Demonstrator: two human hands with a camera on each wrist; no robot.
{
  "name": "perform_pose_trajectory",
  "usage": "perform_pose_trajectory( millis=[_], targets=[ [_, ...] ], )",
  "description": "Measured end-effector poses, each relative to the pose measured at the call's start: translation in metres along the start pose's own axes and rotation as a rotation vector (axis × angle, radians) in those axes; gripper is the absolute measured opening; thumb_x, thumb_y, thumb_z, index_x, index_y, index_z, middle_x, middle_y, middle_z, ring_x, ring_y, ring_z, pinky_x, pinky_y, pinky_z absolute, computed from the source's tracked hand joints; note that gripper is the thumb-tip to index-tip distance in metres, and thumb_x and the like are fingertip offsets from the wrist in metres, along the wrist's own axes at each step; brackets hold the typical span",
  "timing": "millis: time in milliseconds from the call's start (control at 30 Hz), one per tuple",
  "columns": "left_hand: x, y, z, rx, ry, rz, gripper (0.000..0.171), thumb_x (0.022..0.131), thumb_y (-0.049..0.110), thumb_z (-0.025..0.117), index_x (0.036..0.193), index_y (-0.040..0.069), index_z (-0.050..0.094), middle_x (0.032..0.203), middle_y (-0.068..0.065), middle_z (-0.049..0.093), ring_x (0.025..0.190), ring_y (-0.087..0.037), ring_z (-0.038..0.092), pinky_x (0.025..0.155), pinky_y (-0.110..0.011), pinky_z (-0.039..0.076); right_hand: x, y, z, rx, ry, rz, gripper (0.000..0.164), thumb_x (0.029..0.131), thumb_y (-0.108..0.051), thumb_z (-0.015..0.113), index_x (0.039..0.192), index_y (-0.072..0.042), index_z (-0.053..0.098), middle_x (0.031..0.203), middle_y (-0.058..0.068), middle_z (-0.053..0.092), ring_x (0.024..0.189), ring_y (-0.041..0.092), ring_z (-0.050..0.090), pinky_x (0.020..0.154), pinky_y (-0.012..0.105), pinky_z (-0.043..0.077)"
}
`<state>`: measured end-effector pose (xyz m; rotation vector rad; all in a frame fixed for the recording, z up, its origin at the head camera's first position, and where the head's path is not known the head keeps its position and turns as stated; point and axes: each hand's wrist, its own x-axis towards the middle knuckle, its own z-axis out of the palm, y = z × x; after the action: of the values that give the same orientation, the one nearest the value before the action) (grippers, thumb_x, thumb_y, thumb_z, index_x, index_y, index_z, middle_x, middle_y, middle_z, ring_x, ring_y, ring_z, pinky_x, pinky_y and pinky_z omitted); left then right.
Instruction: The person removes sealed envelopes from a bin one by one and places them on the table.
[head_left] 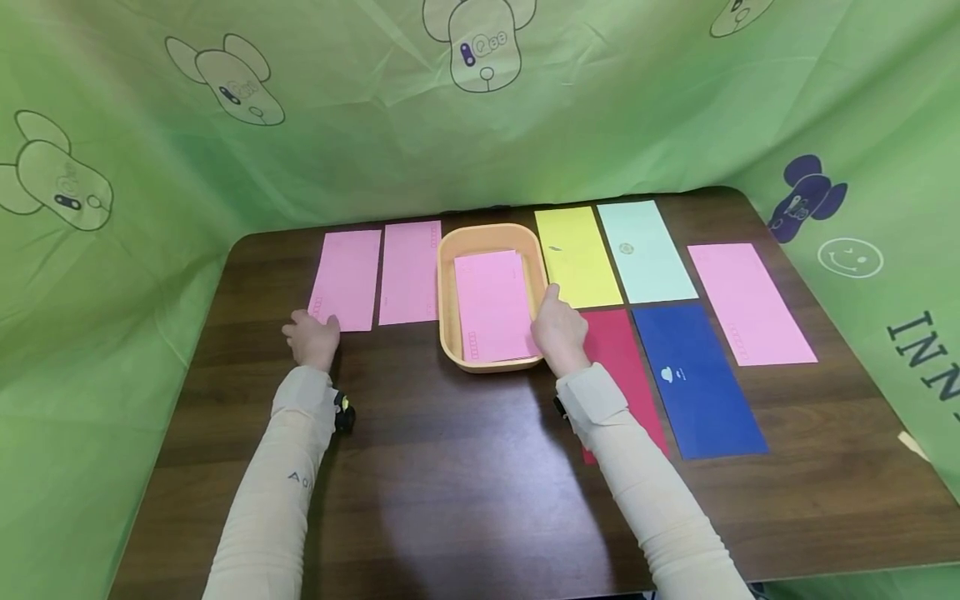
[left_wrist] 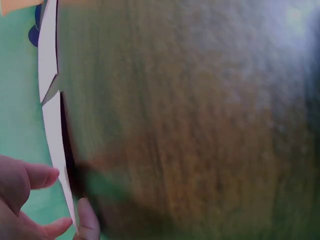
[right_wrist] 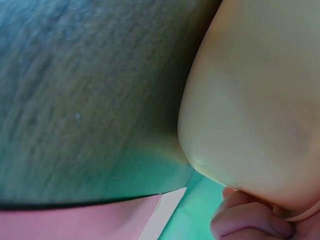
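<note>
In the head view, my left hand [head_left: 312, 340] is at the near-left corner of the leftmost pink envelope [head_left: 348, 279]. The left wrist view shows its fingertips [left_wrist: 50, 175] and thumb on either side of that envelope's edge, pinching the corner. A second pink envelope [head_left: 411, 275] lies just right of it. With my right hand [head_left: 561, 329], I grip the right rim of a peach-coloured plastic tub [head_left: 491, 235]; curled fingers [right_wrist: 250, 217] show by its wall in the right wrist view. Pink envelopes [head_left: 493, 304] lie stacked inside the tub.
Right of the tub lie a yellow envelope [head_left: 581, 254], a pale mint one [head_left: 647, 250], a red one [head_left: 622, 358] partly under my right forearm, a blue one [head_left: 697, 379] and another pink one [head_left: 750, 304]. Green printed cloth [head_left: 360, 150] hangs around the brown wooden table [head_left: 450, 467].
</note>
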<state>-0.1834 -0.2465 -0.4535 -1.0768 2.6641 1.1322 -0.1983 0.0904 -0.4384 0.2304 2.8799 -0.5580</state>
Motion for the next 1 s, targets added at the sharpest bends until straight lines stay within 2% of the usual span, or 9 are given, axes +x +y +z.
perform_pose_trajectory(
  millis=[100,233,467,1000],
  targets=[
    [-0.0017,0.0014,0.0007,0.022,-0.028,0.011,0.073,0.093,0.033,0.053,0.144,-0.005,0.02,0.14,-0.033,0.027,0.128,-0.045,0.034,0.105,-0.057,0.037,-0.0002,-0.0002,-0.0003,-0.001,0.001,0.002,0.03,0.092,-0.007,0.044,0.121,-0.003,0.036,0.082,0.019,0.064,0.074,0.033,0.064,0.062,0.042,0.049],
    [-0.0035,0.002,0.0021,0.07,-0.032,0.027,0.078,0.091,0.034,0.059,0.145,-0.004,0.019,0.139,-0.033,0.026,0.128,-0.045,0.033,0.104,-0.057,0.038,0.0,0.0001,-0.0004,-0.004,-0.004,0.002,0.029,0.092,-0.007,0.043,0.12,-0.002,0.036,0.083,0.02,0.064,0.075,0.033,0.064,0.062,0.042,0.049],
    [-0.0007,0.0026,0.0046,0.134,-0.006,0.026,0.076,0.093,0.035,0.057,0.144,-0.007,0.021,0.137,-0.034,0.027,0.126,-0.045,0.033,0.102,-0.056,0.04,-0.0002,-0.0009,-0.0005,-0.004,-0.002,0.005,0.028,0.093,-0.007,0.043,0.12,-0.003,0.036,0.084,0.02,0.064,0.076,0.033,0.064,0.062,0.042,0.048],
    [0.003,0.0022,0.0101,0.146,0.021,0.024,0.075,0.093,0.039,0.056,0.143,-0.009,0.027,0.138,-0.03,0.028,0.123,-0.042,0.036,0.097,-0.052,0.043,0.0,-0.0007,0.0002,-0.005,0.011,0.004,0.028,0.093,-0.008,0.043,0.12,-0.003,0.037,0.081,0.019,0.063,0.076,0.034,0.064,0.064,0.044,0.049]
  ],
)
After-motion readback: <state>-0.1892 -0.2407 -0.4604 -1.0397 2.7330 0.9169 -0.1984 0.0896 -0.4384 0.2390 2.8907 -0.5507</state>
